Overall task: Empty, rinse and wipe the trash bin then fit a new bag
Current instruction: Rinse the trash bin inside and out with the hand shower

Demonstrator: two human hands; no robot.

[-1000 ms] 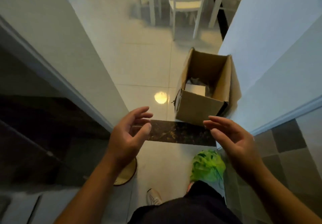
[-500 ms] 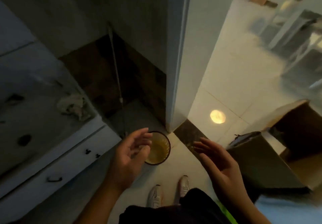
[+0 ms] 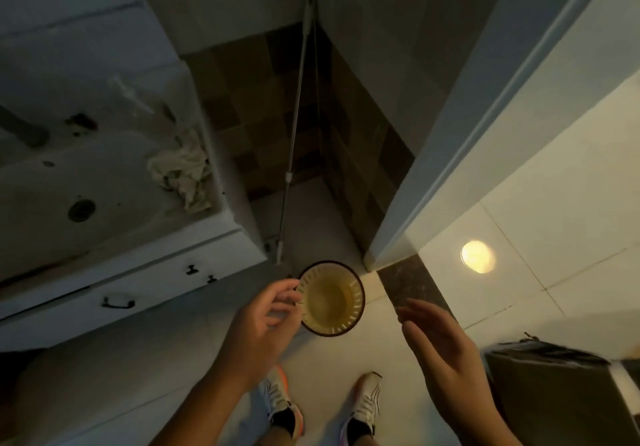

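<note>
Head view, looking steeply down. The small round trash bin [image 3: 330,298], of slatted amber plastic with a dark rim, stands upright on the pale tiled floor [image 3: 381,352] at lower centre of the frame, its interior apparently empty and without a bag. The left hand [image 3: 258,327], fingers loosely curled, reaches the bin's left rim; whether the fingertips touch or pinch it cannot be told. The right hand [image 3: 440,348], lower right of centre, hovers with fingers straight and relaxed, holding nothing, apart from the bin.

A thin metal mop handle [image 3: 294,133] leans into the tiled corner just above the bin. At left, a white vanity cabinet [image 3: 138,282] with dark pulls carries a basin [image 3: 69,175] and a crumpled pale cloth [image 3: 183,175] on its tabletop. A brown cardboard box [image 3: 554,383] sits at lower right.

Risks, as judged: the light, smooth plastic bin may tip or slide if lifted by one rim only; swinging it upward could knock the leaning handle over; residual liquid could drip on the glossy floor, making it slippery.
</note>
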